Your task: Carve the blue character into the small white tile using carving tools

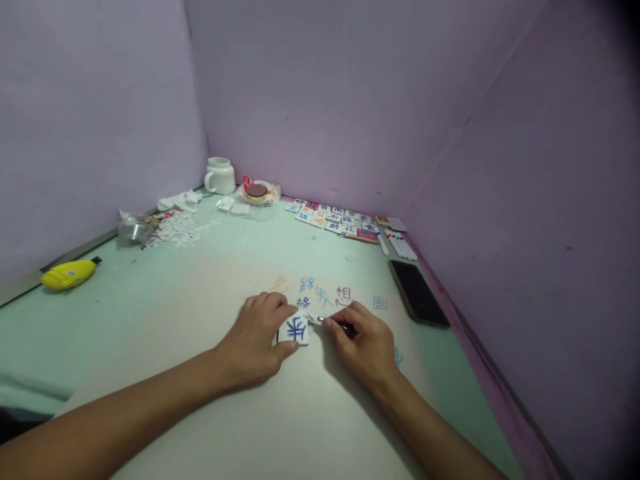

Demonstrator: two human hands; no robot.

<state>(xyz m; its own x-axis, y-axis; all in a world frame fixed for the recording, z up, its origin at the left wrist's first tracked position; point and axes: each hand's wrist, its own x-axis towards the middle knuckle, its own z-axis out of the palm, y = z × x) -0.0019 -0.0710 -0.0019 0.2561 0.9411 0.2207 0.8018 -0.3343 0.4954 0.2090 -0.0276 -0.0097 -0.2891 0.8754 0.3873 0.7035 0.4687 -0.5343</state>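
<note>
A small white square tile (295,329) with a blue character painted on it lies on the pale green table (165,300) in front of me. My left hand (257,337) pins the tile between thumb and fingers. My right hand (364,341) is closed round a thin metal-tipped tool (330,321) whose point touches the tile's upper right corner. Coloured characters (325,293) are written on the table surface just beyond both hands.
A dark phone (418,292) lies to the right. Rows of character tiles (333,219) and several markers (399,244) sit at the back right. A white mug (220,176), a round tin (257,191), white scraps (177,230) and a yellow object (69,274) lie left and back.
</note>
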